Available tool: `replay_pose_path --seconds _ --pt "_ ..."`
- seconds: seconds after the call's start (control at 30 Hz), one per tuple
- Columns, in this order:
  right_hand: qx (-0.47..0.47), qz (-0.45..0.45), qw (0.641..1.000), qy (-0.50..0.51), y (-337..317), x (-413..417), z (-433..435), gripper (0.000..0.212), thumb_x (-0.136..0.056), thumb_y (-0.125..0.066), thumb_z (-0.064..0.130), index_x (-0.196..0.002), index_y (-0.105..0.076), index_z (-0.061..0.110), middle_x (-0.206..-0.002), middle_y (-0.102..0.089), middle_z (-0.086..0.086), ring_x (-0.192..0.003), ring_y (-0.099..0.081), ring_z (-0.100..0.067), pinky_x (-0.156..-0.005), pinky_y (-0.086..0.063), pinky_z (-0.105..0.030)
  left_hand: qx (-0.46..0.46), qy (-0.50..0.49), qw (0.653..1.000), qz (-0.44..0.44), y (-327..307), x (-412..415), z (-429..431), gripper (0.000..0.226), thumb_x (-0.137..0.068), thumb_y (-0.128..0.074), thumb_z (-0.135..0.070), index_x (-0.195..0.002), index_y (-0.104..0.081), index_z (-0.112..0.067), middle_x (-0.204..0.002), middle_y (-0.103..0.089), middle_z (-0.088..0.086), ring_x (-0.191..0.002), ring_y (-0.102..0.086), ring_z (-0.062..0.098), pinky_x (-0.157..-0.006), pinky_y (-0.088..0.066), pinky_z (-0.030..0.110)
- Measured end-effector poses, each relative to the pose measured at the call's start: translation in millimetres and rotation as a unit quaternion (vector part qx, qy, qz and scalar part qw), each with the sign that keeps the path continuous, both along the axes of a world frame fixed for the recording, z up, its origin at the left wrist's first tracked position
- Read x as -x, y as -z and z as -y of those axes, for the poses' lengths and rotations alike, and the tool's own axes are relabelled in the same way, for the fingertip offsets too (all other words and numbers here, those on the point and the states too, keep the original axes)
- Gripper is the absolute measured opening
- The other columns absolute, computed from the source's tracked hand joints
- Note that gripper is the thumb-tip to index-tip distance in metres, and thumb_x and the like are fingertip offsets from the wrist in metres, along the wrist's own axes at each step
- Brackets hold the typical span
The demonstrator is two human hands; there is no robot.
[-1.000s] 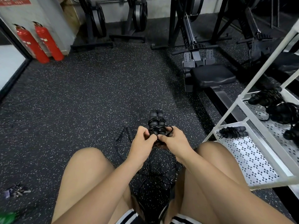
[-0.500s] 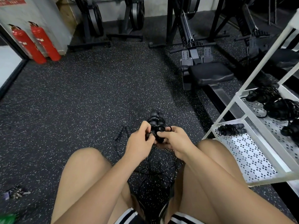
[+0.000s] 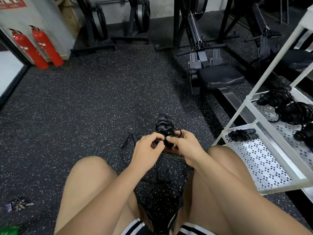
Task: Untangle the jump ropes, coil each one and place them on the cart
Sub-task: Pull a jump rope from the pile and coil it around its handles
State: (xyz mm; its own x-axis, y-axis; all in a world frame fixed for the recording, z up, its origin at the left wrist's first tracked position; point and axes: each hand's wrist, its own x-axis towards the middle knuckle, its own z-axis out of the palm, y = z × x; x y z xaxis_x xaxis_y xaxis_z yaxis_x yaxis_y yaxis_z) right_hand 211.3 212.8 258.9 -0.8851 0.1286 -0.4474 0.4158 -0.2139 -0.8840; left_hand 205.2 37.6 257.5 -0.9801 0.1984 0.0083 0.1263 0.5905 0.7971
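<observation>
I sit on the floor with a black jump rope bundle (image 3: 164, 128) held out over my knees. Its cord is wound round its paired handles. My left hand (image 3: 147, 146) pinches the cord at the bundle's near end. My right hand (image 3: 184, 144) grips the bundle from the right. A loose tangle of black rope (image 3: 167, 177) lies on the floor between my legs, and its handles (image 3: 129, 138) lie left of my hands. The white cart (image 3: 264, 160) stands to my right. One coiled rope (image 3: 243, 134) lies on its lowest shelf and several (image 3: 286, 106) on the shelf above.
A rowing machine (image 3: 218, 77) stands ahead on the right, with more gym machines along the back wall. Two red fire extinguishers (image 3: 39, 48) lean at the far left. A bunch of keys (image 3: 18, 203) lies on the speckled rubber floor at lower left.
The view has shifted slightly. My fingers have moved closer together on the bundle's near end, and the bundle stays in the same place above the floor.
</observation>
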Motion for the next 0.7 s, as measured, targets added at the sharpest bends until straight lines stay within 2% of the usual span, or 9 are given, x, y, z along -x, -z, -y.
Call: replay_pose_path --seconds 0.1,0.2,0.27,0.33,0.47,0.6,0.7 --pt "-0.008 -0.002 1.000 -0.012 -1 0 -3 0.019 -0.097 -0.077 0.002 -0.106 -0.062 0.006 -0.096 -0.071 -0.011 -0.085 -0.070 -0.025 -0.089 -0.066 -0.056 -0.008 0.007 1.000 0.003 -4 0 0 0.015 -0.093 -0.078 -0.031 -0.095 -0.072 -0.043 -0.082 -0.065 -0.028 -0.074 -0.053 0.000 -0.067 -0.038 0.013" --pt "-0.035 0.000 0.999 -0.023 1 0 -2 0.026 -0.095 -0.081 0.007 -0.112 -0.063 0.004 -0.105 -0.075 -0.016 -0.087 -0.073 -0.026 -0.090 -0.065 -0.058 -0.049 -0.026 0.998 0.021 -1 0 0 0.014 -0.091 -0.081 -0.031 -0.089 -0.073 -0.042 -0.081 -0.071 -0.017 -0.070 -0.060 0.005 -0.067 -0.049 0.022" --pt "-0.059 -0.003 0.998 -0.027 1 0 0 0.031 -0.092 -0.084 0.013 -0.114 -0.064 0.005 -0.117 -0.074 -0.025 -0.087 -0.073 -0.026 -0.090 -0.065 -0.058 -0.067 -0.054 0.996 0.018 1 -3 -2 0.013 -0.091 -0.082 -0.031 -0.088 -0.073 -0.040 -0.077 -0.071 -0.010 -0.068 -0.059 0.010 -0.066 -0.049 0.026" --pt "-0.071 -0.012 0.997 -0.028 2 1 3 0.032 -0.090 -0.085 0.018 -0.113 -0.065 0.009 -0.120 -0.072 -0.027 -0.086 -0.072 -0.025 -0.090 -0.065 -0.057 -0.070 -0.079 0.994 0.006 1 -5 -4 0.012 -0.091 -0.081 -0.034 -0.088 -0.071 -0.039 -0.072 -0.067 -0.008 -0.062 -0.052 0.004 -0.062 -0.045 0.027" --pt "-0.100 -0.030 0.994 -0.031 3 0 10 0.028 -0.094 -0.083 0.021 -0.113 -0.064 0.015 -0.110 -0.075 -0.017 -0.081 -0.073 -0.020 -0.092 -0.065 -0.055 -0.079 -0.112 0.991 -0.003 5 -8 -7 0.012 -0.094 -0.079 -0.038 -0.090 -0.067 -0.039 -0.068 -0.063 -0.010 -0.057 -0.048 0.004 -0.058 -0.043 0.032" --pt "-0.114 -0.044 0.992 -0.023 2 0 15 0.028 -0.093 -0.084 0.024 -0.109 -0.062 0.018 -0.096 -0.071 -0.003 -0.073 -0.070 -0.015 -0.091 -0.065 -0.055 -0.093 -0.127 0.988 -0.008 9 -12 -11 0.009 -0.100 -0.073 -0.037 -0.094 -0.066 -0.037 -0.076 -0.069 -0.014 -0.056 -0.051 0.006 -0.058 -0.044 0.033" --pt "-0.055 -0.044 0.997 -0.008 2 -2 11 0.027 -0.097 -0.081 0.022 -0.111 -0.060 0.012 -0.101 -0.075 -0.012 -0.080 -0.074 -0.022 -0.091 -0.065 -0.054 -0.124 -0.107 0.986 0.020 8 -8 -10 0.008 -0.102 -0.071 -0.032 -0.096 -0.067 -0.035 -0.085 -0.073 -0.015 -0.069 -0.062 0.008 -0.068 -0.051 0.033"
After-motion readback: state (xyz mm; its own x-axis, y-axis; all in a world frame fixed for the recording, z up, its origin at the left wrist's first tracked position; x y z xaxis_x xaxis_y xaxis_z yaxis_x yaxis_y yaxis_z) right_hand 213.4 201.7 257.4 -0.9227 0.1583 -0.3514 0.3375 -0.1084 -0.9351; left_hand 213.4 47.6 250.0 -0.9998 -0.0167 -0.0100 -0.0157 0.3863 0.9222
